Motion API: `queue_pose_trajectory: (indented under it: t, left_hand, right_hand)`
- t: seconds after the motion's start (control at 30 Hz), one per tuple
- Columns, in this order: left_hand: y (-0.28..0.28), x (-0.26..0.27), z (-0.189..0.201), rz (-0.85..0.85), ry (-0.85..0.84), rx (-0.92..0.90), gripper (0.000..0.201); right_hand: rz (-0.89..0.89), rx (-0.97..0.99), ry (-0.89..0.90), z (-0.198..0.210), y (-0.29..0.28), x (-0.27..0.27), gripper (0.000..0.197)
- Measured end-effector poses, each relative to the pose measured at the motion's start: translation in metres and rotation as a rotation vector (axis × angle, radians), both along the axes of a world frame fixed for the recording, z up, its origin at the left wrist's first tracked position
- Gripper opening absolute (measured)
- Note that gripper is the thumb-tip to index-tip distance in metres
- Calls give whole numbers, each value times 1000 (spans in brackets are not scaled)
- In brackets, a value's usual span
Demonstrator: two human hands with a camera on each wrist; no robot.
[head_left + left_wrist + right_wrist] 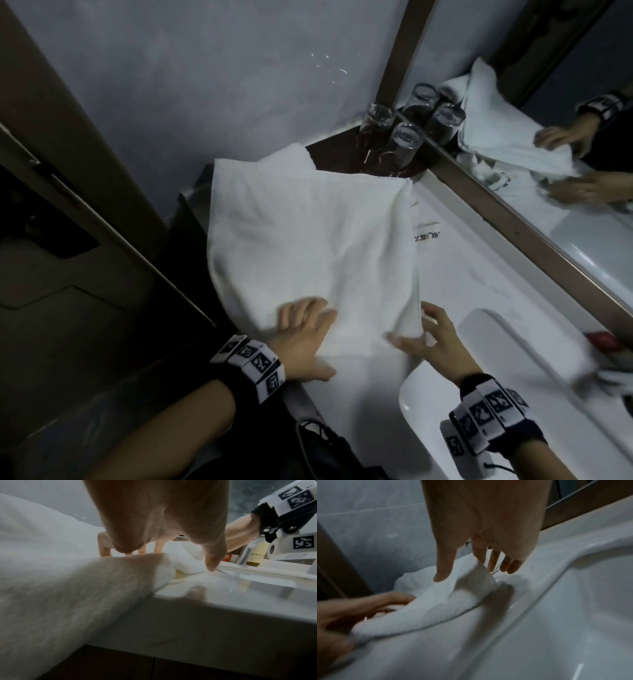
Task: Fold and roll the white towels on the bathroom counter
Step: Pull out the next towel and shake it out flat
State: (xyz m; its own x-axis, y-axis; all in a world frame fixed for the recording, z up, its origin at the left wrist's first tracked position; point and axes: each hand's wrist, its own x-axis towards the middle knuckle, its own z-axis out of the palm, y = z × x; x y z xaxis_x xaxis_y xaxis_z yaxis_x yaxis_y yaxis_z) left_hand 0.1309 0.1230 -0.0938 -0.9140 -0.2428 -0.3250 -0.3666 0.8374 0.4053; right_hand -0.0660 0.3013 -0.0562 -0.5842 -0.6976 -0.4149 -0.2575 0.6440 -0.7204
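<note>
- Head view: a white towel [308,246] lies spread on the white bathroom counter [486,274], to the left of the sink basin [513,394]. Its far part reaches toward the corner of the grey wall, and its left side hangs over the counter's edge.
- The left hand [305,337] lies flat on the near left part of the towel, fingers straight and spread, pressing the cloth down and not gripping it.
- The right hand [433,337] is at the near right corner of the towel, fingers spread and a little bent. Thumb and fingertips touch the folded edge; I cannot tell from here if they pinch it.
- Four drinking glasses [404,137] stand upside down in the far corner on a dark tray, beside the mirror [548,154]. Both wrists carry bands with black and white markers.
- Left wrist view: the left hand [161,520] reaches down over the towel [51,588], which hangs over the counter's front edge [223,622]. The fingertips [211,566] come down at the cloth. Behind them stand a small yellowish bottle [256,555] and an orange box [227,557].
- Right wrist view: the right hand [484,520] hangs over the towel [423,608] with fingers stretched downward. A raised fold of cloth stands between thumb and index finger, but the grip is loose and blurred. The left hand [351,612] presses the cloth at the left, and the sink basin [573,615] is on the right.
</note>
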Motion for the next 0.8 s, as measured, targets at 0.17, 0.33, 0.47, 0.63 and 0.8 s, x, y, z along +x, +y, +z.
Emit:
queue_pose_trajectory:
  t: [0.17, 0.33, 0.47, 0.63, 0.8]
  left_hand:
    - [26, -15, -6, 84, -25, -182, 84]
    - [46, -29, -6, 192, -78, -267, 77]
    - [43, -28, 5, 209, -23, -337, 66]
    - [19, 12, 10, 144, 75, -546, 40]
    - [-1, 61, 13, 96, 131, -555, 53]
  right_hand:
    - [-6, -106, 12, 12, 15, 2, 18]
    - [-210, -250, -96, 18, 16, -4, 42]
    - [-276, -245, -44, 14, 16, -12, 35]
    - [-282, -98, 91, 2, 27, -27, 32]
    - [-161, 147, 108, -9, 31, -20, 30]
